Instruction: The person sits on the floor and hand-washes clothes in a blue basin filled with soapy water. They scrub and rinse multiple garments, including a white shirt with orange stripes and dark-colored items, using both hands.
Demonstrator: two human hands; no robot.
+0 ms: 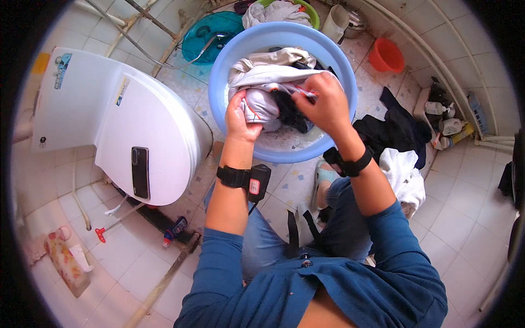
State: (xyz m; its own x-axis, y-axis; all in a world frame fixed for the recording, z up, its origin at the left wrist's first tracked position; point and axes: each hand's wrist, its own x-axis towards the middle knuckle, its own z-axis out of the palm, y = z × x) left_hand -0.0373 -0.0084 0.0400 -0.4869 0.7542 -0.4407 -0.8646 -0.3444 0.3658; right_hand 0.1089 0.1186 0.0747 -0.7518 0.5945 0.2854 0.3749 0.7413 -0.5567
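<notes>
A large light-blue plastic basin stands on the floor before me, with soapy water and wet clothes in it. My left hand grips a bunched white garment with orange piping at the basin's left side. Fingers bent, my right hand pinches an edge of the same garment, near its red and orange trim. Just below the right hand is a black cloth, partly covered by the white fabric. A beige garment lies behind, towards the basin's far side.
To the left is a white toilet with a phone on its lid. Black clothes and a white cloth lie on the floor at right, near bottles. Further back are a red bucket and a teal basin with a shower head.
</notes>
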